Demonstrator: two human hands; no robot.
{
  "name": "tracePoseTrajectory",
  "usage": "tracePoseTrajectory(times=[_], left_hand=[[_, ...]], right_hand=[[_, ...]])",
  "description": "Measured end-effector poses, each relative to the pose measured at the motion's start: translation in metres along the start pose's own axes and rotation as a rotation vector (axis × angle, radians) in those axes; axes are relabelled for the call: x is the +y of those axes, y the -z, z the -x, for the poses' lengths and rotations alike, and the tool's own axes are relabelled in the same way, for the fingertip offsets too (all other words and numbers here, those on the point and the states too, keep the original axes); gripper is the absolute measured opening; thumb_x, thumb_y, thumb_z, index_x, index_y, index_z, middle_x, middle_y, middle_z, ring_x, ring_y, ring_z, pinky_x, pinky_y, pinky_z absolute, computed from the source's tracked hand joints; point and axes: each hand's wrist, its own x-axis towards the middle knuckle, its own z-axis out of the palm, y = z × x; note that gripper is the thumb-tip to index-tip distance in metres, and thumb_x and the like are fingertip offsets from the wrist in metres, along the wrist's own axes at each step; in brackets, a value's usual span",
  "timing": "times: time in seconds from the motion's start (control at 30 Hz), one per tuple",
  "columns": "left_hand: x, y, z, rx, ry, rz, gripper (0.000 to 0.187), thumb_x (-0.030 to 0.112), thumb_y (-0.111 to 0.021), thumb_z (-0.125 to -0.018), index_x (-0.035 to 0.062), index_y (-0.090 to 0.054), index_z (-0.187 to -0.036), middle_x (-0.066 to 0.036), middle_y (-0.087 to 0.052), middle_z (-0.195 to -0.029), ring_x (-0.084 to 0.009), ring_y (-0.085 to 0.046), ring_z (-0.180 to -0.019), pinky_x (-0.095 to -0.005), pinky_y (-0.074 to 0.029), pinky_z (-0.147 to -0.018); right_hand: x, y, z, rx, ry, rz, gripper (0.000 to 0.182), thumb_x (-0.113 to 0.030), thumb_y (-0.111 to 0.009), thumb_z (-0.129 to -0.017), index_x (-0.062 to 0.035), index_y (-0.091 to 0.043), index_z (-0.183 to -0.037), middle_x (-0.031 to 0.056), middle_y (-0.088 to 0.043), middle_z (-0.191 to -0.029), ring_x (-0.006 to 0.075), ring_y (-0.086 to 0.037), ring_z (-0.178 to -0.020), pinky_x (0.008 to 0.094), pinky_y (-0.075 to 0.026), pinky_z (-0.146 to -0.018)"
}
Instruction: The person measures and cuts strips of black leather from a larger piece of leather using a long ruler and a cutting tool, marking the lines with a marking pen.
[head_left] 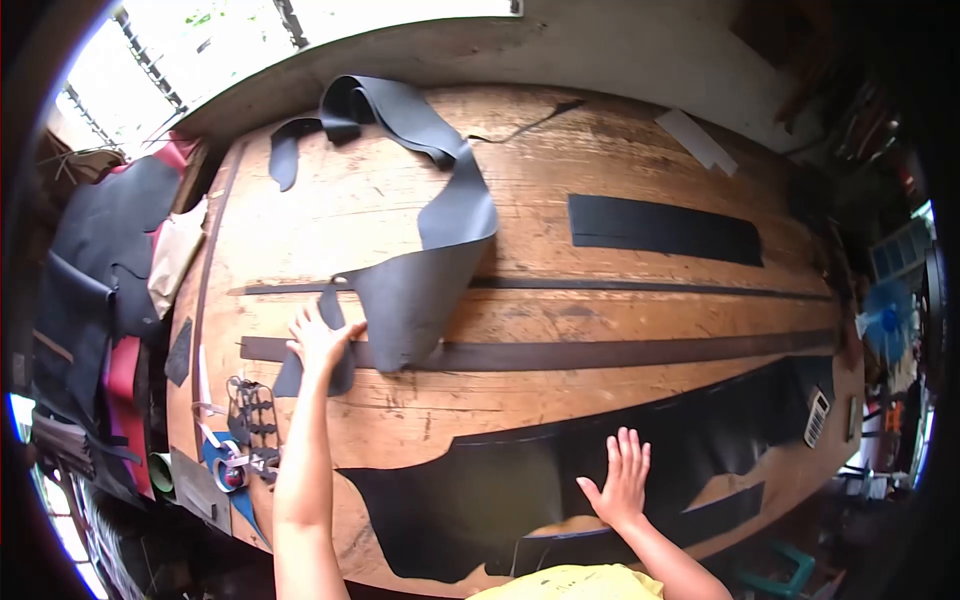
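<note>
My left hand (320,342) is at the left-centre of the wooden table, fingers spread, beside a curled grey-black leather offcut (410,300) and over small dark scraps (340,370). Whether it touches them is unclear. My right hand (622,480) lies with fingers extended on a large black leather sheet (460,500) along the near edge. That sheet has an irregular outline, with a narrow black piece (725,510) near its lower right. A white label (816,418) shows at its right end.
A long brown strip (600,354) and a thin dark strip (640,287) cross the table (540,130). Farther back are a black rectangular piece (660,228) and white paper (697,140). Leather sheets (110,230) are piled at left, near tape rolls (232,474). A blue fan (888,318) is at right.
</note>
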Motion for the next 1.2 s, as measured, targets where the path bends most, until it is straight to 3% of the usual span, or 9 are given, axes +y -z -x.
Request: tracePoseTrajectory(times=[0.13,0.3,0.43,0.7,0.87,1.0,1.07,1.1,1.2], left_hand=[[-0.008,0.001,-0.008,0.031,-0.104,0.05,0.095,0.059,-0.082,-0.067,0.0113,-0.05,-0.142,-0.014,-0.053,-0.135,-0.0331,-0.042,-0.133,-0.0598,-0.029,-0.109],[-0.024,0.017,-0.093,-0.029,-0.188,0.177,0.031,0.032,-0.076,-0.078,0.0114,-0.075,-0.101,-0.014,-0.073,-0.094,-0.0304,-0.069,-0.093,-0.0527,-0.048,-0.089],[-0.01,0.178,-0.204,0.351,-0.181,0.085,0.024,0.025,-0.059,-0.087,0.0086,-0.077,-0.087,-0.016,-0.073,-0.084,-0.0284,-0.071,-0.075,-0.0412,-0.056,-0.069],[0.006,0.474,-0.312,0.937,-0.271,0.042,0.017,0.018,-0.07,-0.082,0.0053,-0.071,-0.094,-0.012,-0.067,-0.091,-0.0249,-0.064,-0.085,-0.0388,-0.051,-0.075],[0.037,0.247,-0.286,0.507,-0.73,0.202,0.024,0.013,-0.077,-0.079,0.0032,-0.067,-0.098,-0.009,-0.063,-0.095,-0.0228,-0.059,-0.09,-0.0374,-0.048,-0.078],[0.056,0.01,-0.01,-0.196,-0.583,0.757,0.033,0.009,-0.082,-0.076,0.0015,-0.064,-0.101,-0.006,-0.059,-0.099,-0.021,-0.056,-0.095,-0.0362,-0.046,-0.081],[0.063,-0.001,0.129,-0.265,-0.882,0.382,0.043,0.012,-0.091,-0.06,-0.0003,-0.064,-0.092,-0.012,-0.058,-0.099,-0.0277,-0.055,-0.091,-0.0405,-0.045,-0.083],[0.056,-0.017,0.173,-0.265,-0.953,0.35,0.072,0.023,-0.093,-0.051,0.004,-0.058,-0.111,-0.011,-0.057,-0.097,-0.0304,-0.054,-0.094,-0.0422,-0.044,-0.087],[0.067,-0.005,0.239,-0.284,-0.93,0.319,0.071,0.022,-0.093,-0.046,0.0061,-0.057,-0.104,-0.009,-0.055,-0.089,-0.0302,-0.051,-0.089,-0.0449,-0.038,-0.09]], right_hand=[[-0.003,0.004,0.0,-0.002,0.008,0.002,0.094,-0.053,-0.065,-0.087,-0.002,-0.022,-0.153,0.022,-0.021,-0.161,0.04,-0.016,-0.151,0.0622,-0.011,-0.12],[-0.003,0.003,-0.001,-0.002,0.004,0.014,0.092,-0.054,-0.062,-0.089,-0.0015,-0.022,-0.153,0.0227,-0.021,-0.161,0.0406,-0.016,-0.151,0.0618,-0.01,-0.12],[-0.003,0.004,0.0,-0.014,0.007,0.012,0.092,-0.055,-0.06,-0.09,-0.0011,-0.021,-0.154,0.0232,-0.019,-0.161,0.0409,-0.015,-0.151,0.0612,-0.009,-0.12],[-0.003,0.005,-0.003,0.0,-0.014,-0.026,0.093,-0.057,-0.064,-0.087,0.0002,-0.028,-0.15,0.0231,-0.024,-0.159,0.041,-0.018,-0.15,0.0621,-0.011,-0.119],[-0.007,0.018,-0.013,-0.015,-0.054,-0.105,0.084,-0.057,-0.067,-0.082,-0.0001,-0.045,-0.14,0.0206,-0.036,-0.151,0.0404,-0.025,-0.145,0.0617,-0.021,-0.116],[0.0,-0.007,-0.006,0.061,-0.047,-0.056,0.086,-0.062,-0.046,-0.095,0.0,-0.03,-0.153,0.0194,-0.025,-0.161,0.0339,-0.017,-0.152,0.0561,-0.011,-0.122],[0.001,-0.005,-0.003,0.067,-0.049,-0.085,0.086,-0.062,-0.047,-0.095,-0.0003,-0.029,-0.153,0.0192,-0.024,-0.162,0.0341,-0.018,-0.152,0.056,-0.011,-0.122],[0.001,-0.005,-0.003,0.064,-0.047,-0.063,0.086,-0.062,-0.047,-0.095,-0.0006,-0.029,-0.154,0.0188,-0.023,-0.162,0.0336,-0.017,-0.152,0.056,-0.011,-0.122],[0.003,-0.006,-0.001,0.084,-0.032,-0.107,0.083,-0.06,-0.043,-0.098,0.0006,-0.029,-0.153,0.0192,-0.02,-0.163,0.0334,-0.013,-0.153,0.0554,-0.01,-0.122]])
